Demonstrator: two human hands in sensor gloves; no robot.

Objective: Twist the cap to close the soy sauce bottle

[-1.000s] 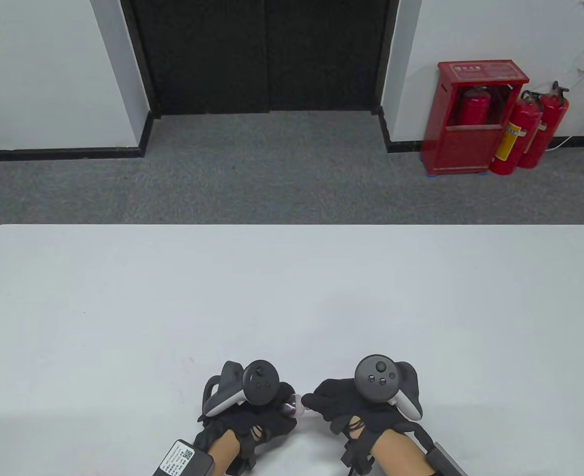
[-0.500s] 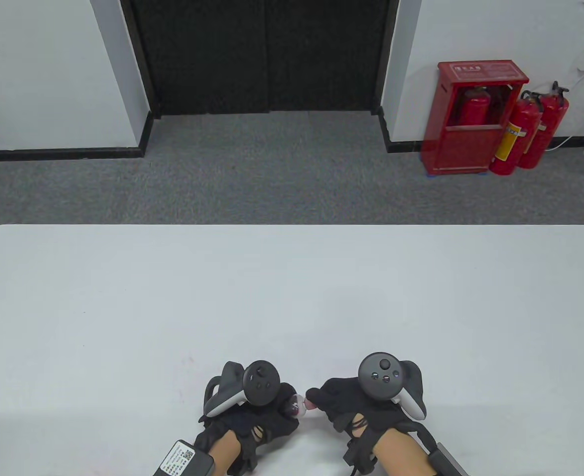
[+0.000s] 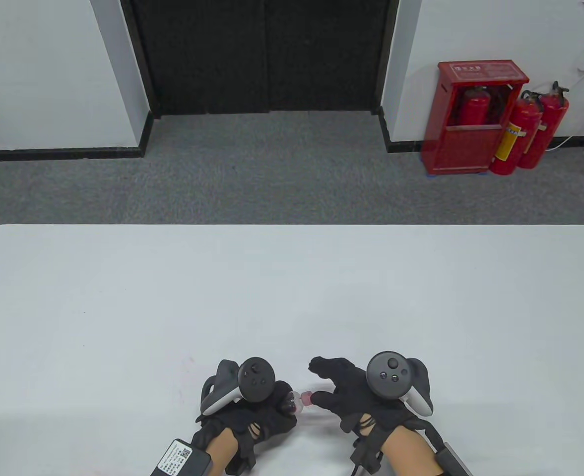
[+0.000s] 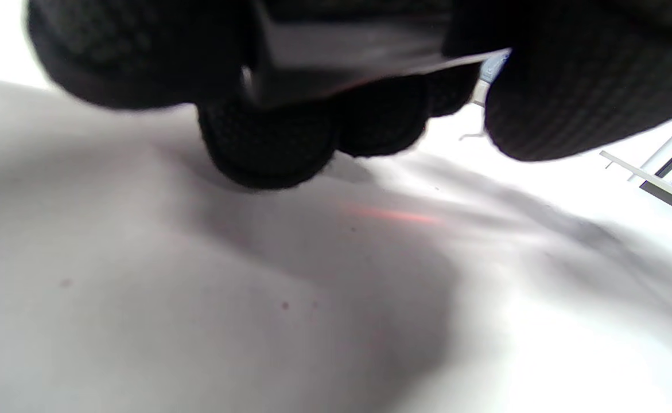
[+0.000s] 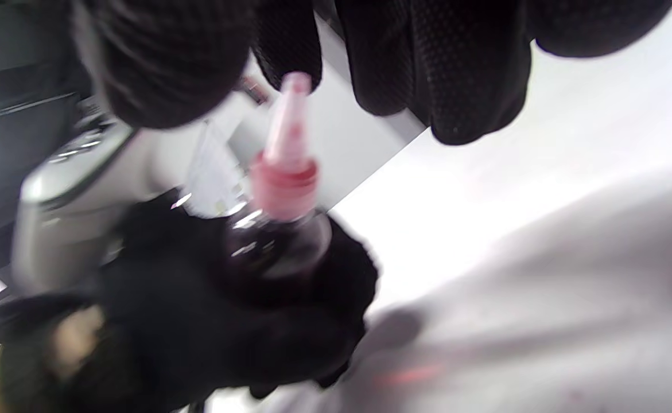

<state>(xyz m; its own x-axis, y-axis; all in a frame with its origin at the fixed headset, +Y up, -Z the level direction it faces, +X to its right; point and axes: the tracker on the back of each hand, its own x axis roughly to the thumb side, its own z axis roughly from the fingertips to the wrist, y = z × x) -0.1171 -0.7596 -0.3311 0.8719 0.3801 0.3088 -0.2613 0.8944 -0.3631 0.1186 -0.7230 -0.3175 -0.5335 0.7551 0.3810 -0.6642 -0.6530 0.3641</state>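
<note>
A small soy sauce bottle (image 3: 292, 401) with dark liquid is gripped by my left hand (image 3: 272, 411) near the table's front edge, its neck pointing right. Its pink cap (image 3: 305, 396) with a clear pointed tip sits on the neck. My right hand (image 3: 316, 381) is just right of it, fingers spread; the thumb tip (image 3: 320, 396) lies against the cap end and the index finger (image 3: 316, 365) is lifted away. In the right wrist view the cap (image 5: 285, 172) points up between my right fingers (image 5: 433, 69), which do not close on it. In the left wrist view my fingers (image 4: 267, 143) wrap the bottle's label (image 4: 358, 51).
The white table (image 3: 292, 297) stretches far ahead and to both sides of my hands. A battery pack (image 3: 180, 458) is strapped to my left forearm. A red fire extinguisher cabinet (image 3: 475, 119) stands on the floor beyond the table.
My right hand has let go of the cap: the fingers have opened and the hand has shifted slightly right. The left hand still grips the bottle, a little lower left.
</note>
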